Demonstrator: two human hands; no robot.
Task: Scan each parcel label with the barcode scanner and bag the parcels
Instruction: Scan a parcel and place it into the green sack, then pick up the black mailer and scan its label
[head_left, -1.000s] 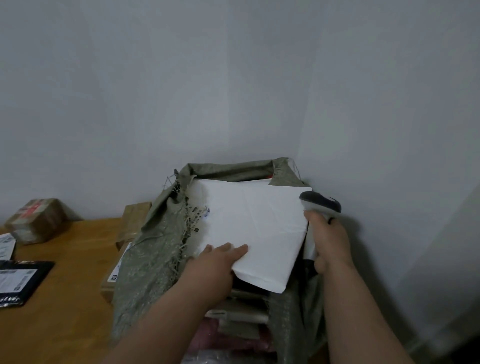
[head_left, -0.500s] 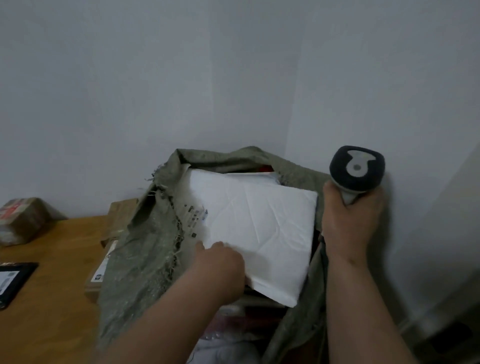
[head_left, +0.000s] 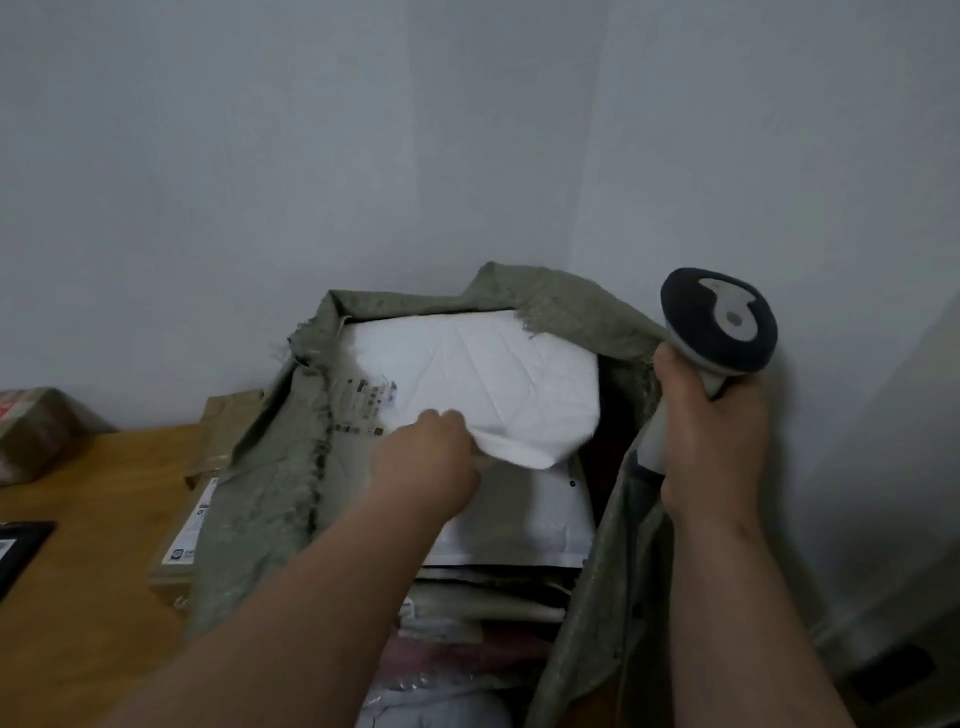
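white parcel (head_left: 488, 384) goes into the sack (head_left: 270, 483), left hand (head_left: 426, 467) pinching it; right hand (head_left: 711, 441) grips scanner (head_left: 719, 322). next, let go.

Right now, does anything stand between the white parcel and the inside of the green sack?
Nothing visible blocks it. The white parcel already lies in the open mouth of the green sack, on top of other parcels. The left hand holds its near edge; the right hand grips the scanner.
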